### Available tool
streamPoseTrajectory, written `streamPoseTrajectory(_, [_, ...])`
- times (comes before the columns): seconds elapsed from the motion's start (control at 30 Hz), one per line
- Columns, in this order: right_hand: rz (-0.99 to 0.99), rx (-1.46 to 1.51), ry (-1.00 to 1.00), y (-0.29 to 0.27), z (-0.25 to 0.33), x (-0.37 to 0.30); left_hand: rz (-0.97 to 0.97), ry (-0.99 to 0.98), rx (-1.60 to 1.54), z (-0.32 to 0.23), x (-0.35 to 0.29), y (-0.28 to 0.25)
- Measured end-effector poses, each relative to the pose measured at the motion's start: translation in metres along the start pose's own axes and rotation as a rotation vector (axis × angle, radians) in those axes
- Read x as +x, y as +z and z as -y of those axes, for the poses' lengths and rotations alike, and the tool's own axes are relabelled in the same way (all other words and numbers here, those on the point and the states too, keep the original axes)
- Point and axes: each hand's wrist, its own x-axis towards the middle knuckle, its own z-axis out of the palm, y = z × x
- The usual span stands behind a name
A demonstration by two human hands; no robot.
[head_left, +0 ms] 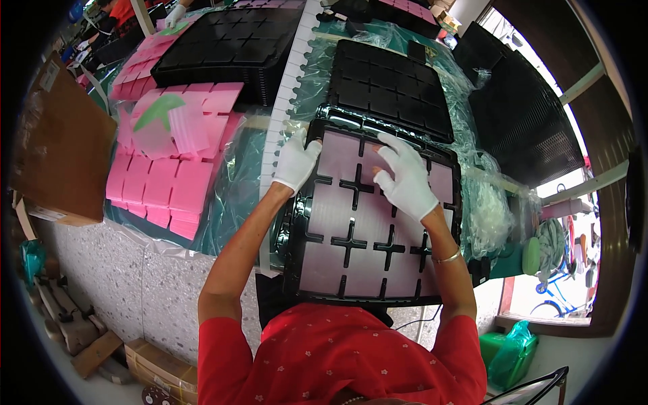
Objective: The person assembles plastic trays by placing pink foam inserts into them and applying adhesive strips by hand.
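A black plastic tray point(292, 270) with raised cross-shaped dividers lies in front of me. Pale pinkish sheet pieces point(361, 270) fill the spaces between its dividers. My left hand point(297, 162), in a white glove, grips the tray's upper left rim, its thumb over the edge. Above the upper middle of the tray is my right hand point(406, 177), gloved in white with some fingertips bare. Its fingers are apart and slightly bent over the pale sheet; whether they touch it I cannot tell. Nothing shows in that hand.
Another black tray point(391, 88) lies just beyond, and a black tray stack point(226, 50) stands at the far left. Slotted pink sheets point(162, 179) are piled on the left. Clear plastic film point(489, 209) bunches at the right. A cardboard box point(61, 142) stands left.
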Motion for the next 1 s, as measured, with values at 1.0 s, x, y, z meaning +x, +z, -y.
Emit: streamPoseTrajectory(1.0, [-0.327, 0.25, 0.9, -0.047, -0.035, -0.208, 0.033, 0.074, -0.078, 0.006, -0.011, -0.015])
